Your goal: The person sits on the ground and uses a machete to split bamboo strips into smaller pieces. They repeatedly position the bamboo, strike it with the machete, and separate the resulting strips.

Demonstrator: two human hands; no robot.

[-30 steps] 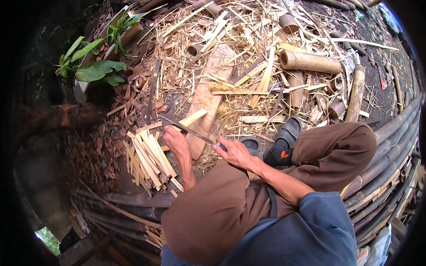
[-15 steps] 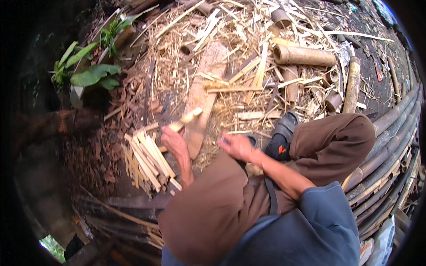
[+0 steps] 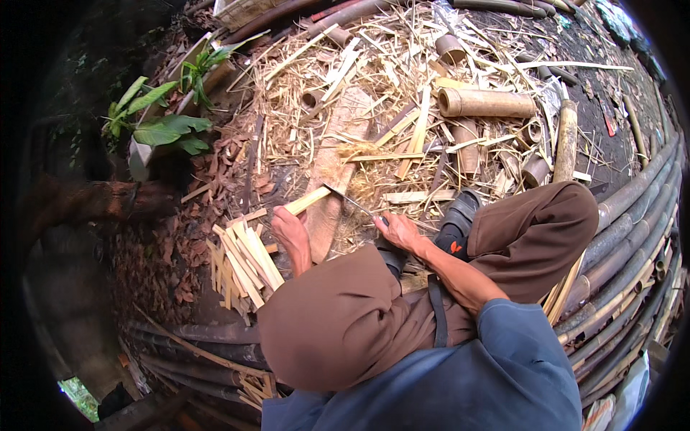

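A short split bamboo strip [image 3: 305,200] lies slanted over the near end of a worn wooden chopping block [image 3: 338,169], its pale upper end pointing up and to the right. Its lower end runs into the left hand [image 3: 293,237], whose fingers [image 3: 282,219] are closed around it, so the strip sticks out beyond the fingertips toward the block. Just to the right of the strip's free end is the tip of a long dark knife blade [image 3: 351,200], which slants down to the right hand [image 3: 399,231]. The fingers of that hand are curled tight on the knife's handle, the blade reaching out past them toward the strip; whether the tip touches the strip I cannot tell.

Beside the left hand, on the person's left, a heap of cut bamboo slats [image 3: 241,262] lies on the ground among brown chips. The person's brown-clad knees fill the lower middle of the view, and a dark sandal [image 3: 457,219] shows near the right hand. Beyond the block the ground is littered with bamboo shavings and splinters [image 3: 388,79], with a cut bamboo tube [image 3: 487,103] lying on its side and shorter tube sections near it. Long bamboo poles [image 3: 632,223] are stacked along the right. A green leafy plant [image 3: 162,126] grows at upper left.
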